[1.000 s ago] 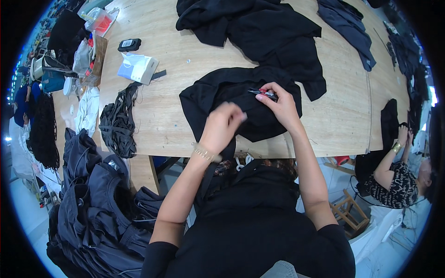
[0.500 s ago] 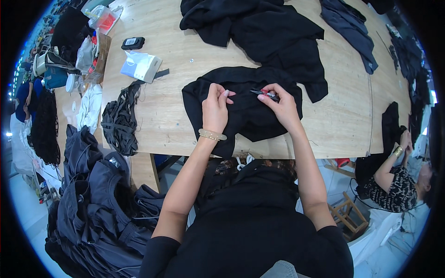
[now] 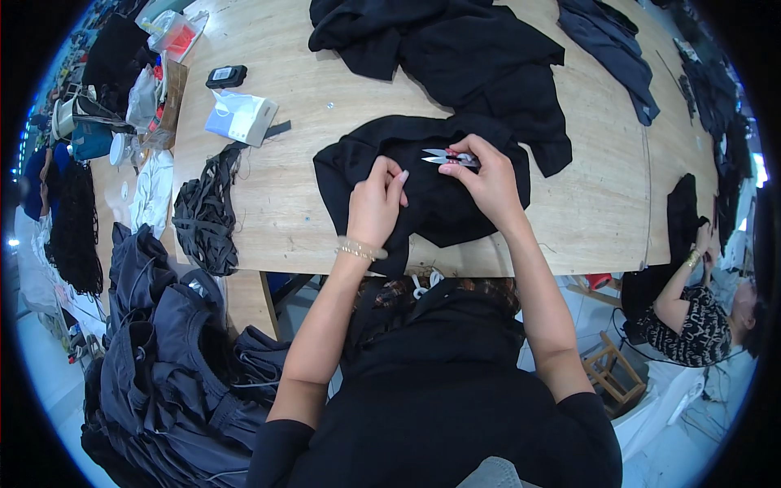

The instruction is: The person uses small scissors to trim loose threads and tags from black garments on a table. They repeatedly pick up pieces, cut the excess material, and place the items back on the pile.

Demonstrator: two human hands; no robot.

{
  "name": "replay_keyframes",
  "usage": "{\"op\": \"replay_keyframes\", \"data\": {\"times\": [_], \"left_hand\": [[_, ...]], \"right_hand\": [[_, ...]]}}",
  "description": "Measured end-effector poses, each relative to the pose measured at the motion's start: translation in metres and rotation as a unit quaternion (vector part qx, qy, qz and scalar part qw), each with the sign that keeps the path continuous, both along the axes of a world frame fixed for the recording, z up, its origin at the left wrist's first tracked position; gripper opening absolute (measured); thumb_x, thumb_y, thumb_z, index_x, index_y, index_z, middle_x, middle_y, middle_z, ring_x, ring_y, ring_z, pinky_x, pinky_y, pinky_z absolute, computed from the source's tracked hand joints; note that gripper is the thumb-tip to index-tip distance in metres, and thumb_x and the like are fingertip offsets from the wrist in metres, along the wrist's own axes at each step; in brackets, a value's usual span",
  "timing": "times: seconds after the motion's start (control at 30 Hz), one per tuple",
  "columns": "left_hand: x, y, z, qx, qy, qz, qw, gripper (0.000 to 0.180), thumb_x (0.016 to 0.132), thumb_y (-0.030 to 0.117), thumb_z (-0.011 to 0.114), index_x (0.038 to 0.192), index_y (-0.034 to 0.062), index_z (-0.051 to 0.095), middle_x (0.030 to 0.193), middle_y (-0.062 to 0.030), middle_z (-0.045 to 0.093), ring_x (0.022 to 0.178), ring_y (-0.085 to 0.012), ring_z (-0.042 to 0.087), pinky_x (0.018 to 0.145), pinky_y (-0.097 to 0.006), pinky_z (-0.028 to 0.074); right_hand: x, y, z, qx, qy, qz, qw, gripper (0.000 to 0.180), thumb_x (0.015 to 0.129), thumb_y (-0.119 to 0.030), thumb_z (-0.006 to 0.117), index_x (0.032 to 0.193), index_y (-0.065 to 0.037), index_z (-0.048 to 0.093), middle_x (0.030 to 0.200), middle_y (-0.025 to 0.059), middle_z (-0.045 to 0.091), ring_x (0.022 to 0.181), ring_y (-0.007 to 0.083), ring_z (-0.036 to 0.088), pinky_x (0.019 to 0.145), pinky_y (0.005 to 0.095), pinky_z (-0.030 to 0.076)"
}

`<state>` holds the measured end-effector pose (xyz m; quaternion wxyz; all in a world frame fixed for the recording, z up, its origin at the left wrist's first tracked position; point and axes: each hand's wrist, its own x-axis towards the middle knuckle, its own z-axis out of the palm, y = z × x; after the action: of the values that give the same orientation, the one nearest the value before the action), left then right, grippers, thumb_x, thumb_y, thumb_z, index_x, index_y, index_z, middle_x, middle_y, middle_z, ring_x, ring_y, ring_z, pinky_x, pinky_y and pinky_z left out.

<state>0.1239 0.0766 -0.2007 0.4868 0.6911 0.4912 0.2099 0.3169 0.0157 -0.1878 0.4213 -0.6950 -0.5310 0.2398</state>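
A black garment (image 3: pixel 439 215) lies bunched on the wooden table in front of me. Over its right half, my right hand (image 3: pixel 488 175) grips a pair of thread snips (image 3: pixel 442 155) with reddish handles; the two pale blades point left and stand apart. My left hand (image 3: pixel 377 199) is closed in a pinch above the garment's left part, left of the blade tips. What its fingers hold, perhaps a thread or a bit of cloth, is too small to tell.
More black garments (image 3: pixel 480 61) lie beyond. On the left are a white-and-blue box (image 3: pixel 242 118), a small black device (image 3: pixel 226 76) and a tangle of dark strips (image 3: pixel 205 224). Dark clothes (image 3: pixel 179 366) pile up at lower left. A co-worker (image 3: pixel 691 317) handles black cloth at right.
The snips have turned and moved slightly left, and their blades now show clearly. My left hand has shifted a little down, its fingers more curled.
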Motion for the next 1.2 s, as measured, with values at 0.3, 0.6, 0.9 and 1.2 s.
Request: {"op": "replay_keyframes", "data": {"times": [0.3,0.6,0.9,1.2], "left_hand": [[0.001,-0.01,-0.026,0.235,0.066,-0.09,0.966,0.017,0.085,0.016,0.073,0.089,0.0019,0.064,0.099,-0.01,0.056,0.091,-0.0269,0.059,0.075,-0.036,0.049],[0.001,-0.019,-0.011,0.186,0.066,-0.008,0.98,0.024,0.087,0.02,0.074,0.086,0.0015,0.06,0.092,-0.0101,0.06,0.083,-0.0298,0.062,0.072,-0.038,0.051],[0.012,-0.012,-0.027,0.191,0.08,0.047,0.977,0.013,0.086,0.009,0.07,0.087,0.0022,0.058,0.079,-0.0161,0.063,0.075,-0.0377,0.064,0.065,-0.045,0.05],[-0.001,-0.004,-0.016,0.198,0.112,-0.009,0.974,0.009,0.086,0.004,0.069,0.091,-0.0014,0.064,0.081,-0.0186,0.068,0.075,-0.0344,0.068,0.066,-0.04,0.052]], "right_hand": [[0.003,0.0,-0.011,-0.019,0.09,-0.044,0.995,0.029,0.082,-0.023,0.08,0.097,-0.002,0.067,0.081,0.0066,0.068,0.074,0.0131,0.061,0.07,0.0276,0.048],[0.008,-0.004,-0.028,-0.024,0.109,-0.058,0.992,0.029,0.082,-0.023,0.081,0.097,-0.002,0.067,0.076,0.0038,0.066,0.07,0.0106,0.057,0.068,0.0259,0.046],[0.012,-0.01,-0.014,-0.055,0.105,-0.035,0.992,0.03,0.083,-0.024,0.08,0.099,-0.003,0.066,0.077,0.0043,0.066,0.071,0.0111,0.058,0.068,0.0264,0.046],[-0.001,-0.006,0.006,-0.018,0.004,0.017,1.0,0.027,0.083,-0.02,0.077,0.1,-0.002,0.065,0.089,0.0115,0.067,0.079,0.0239,0.064,0.071,0.0318,0.049]]}}
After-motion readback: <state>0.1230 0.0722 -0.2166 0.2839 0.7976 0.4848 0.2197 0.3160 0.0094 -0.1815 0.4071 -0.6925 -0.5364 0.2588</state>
